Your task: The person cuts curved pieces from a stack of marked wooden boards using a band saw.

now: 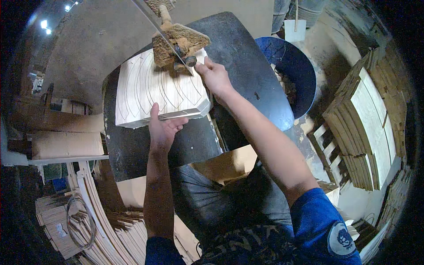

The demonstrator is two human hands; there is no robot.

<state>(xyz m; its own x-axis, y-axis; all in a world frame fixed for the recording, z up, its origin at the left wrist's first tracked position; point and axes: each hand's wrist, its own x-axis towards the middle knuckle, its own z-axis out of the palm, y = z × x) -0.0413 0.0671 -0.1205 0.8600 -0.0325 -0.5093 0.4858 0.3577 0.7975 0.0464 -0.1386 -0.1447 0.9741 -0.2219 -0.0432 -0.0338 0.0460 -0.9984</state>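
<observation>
A thick pale wooden block [143,90] with several curved lines drawn on its top lies on the dark bandsaw table [251,84]. The narrow saw blade [152,21] runs down at a slant to the block's far right part. Around it sits a blade guide [176,42] caked in sawdust. My left hand [162,131] grips the block's near side, thumb on top and fingers along the side face. At the right edge, close beside the blade, my right hand [215,80] is closed on the block; its fingertips are partly hidden.
A blue barrel [307,73] holding wood scraps stands right of the table. Beyond it are stacked curved wooden pieces [353,132]. Long curved strips [97,207] and a coiled hoop [90,225] are at lower left. A board-like beige block [66,145] rests on a ledge at left.
</observation>
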